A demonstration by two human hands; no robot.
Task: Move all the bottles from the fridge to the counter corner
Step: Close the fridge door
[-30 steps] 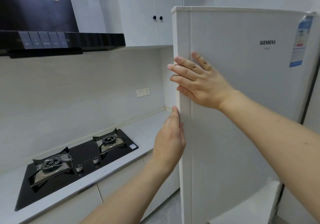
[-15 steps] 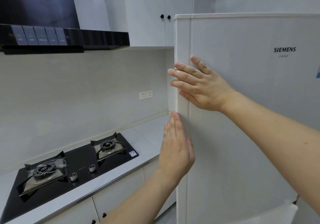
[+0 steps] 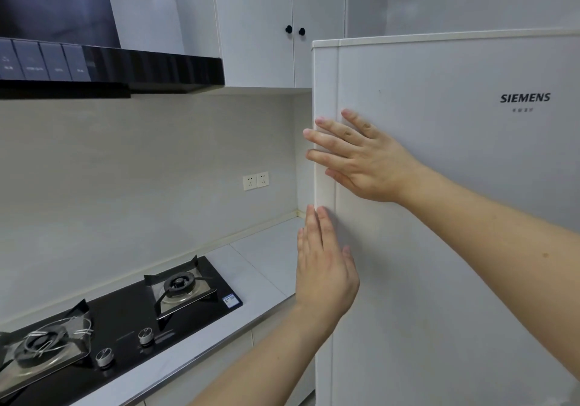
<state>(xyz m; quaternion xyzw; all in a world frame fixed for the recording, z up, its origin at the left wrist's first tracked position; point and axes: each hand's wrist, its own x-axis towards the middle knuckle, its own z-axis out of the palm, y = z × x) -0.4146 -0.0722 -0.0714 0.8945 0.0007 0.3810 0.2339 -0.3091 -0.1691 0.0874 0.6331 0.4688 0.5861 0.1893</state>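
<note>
A white fridge door (image 3: 439, 217) with a brand name fills the right half of the view. My right hand (image 3: 361, 158) lies flat on the door near its left edge, fingers straight and spread. Below it, my left hand (image 3: 323, 267) touches the same edge with straight fingers pointing up. No bottles are in view; the fridge's inside is hidden behind the door. The grey counter corner (image 3: 270, 248) lies just left of the fridge, by the back wall.
A black two-burner gas hob (image 3: 125, 314) sits in the counter at lower left. A black range hood (image 3: 110, 70) hangs above it. White wall cupboards (image 3: 276, 29) are overhead, and a double socket (image 3: 255, 180) is on the wall.
The door has swung to face me more squarely. My left hand has shifted from the door's edge onto its front. My right hand stays flat on the door.
</note>
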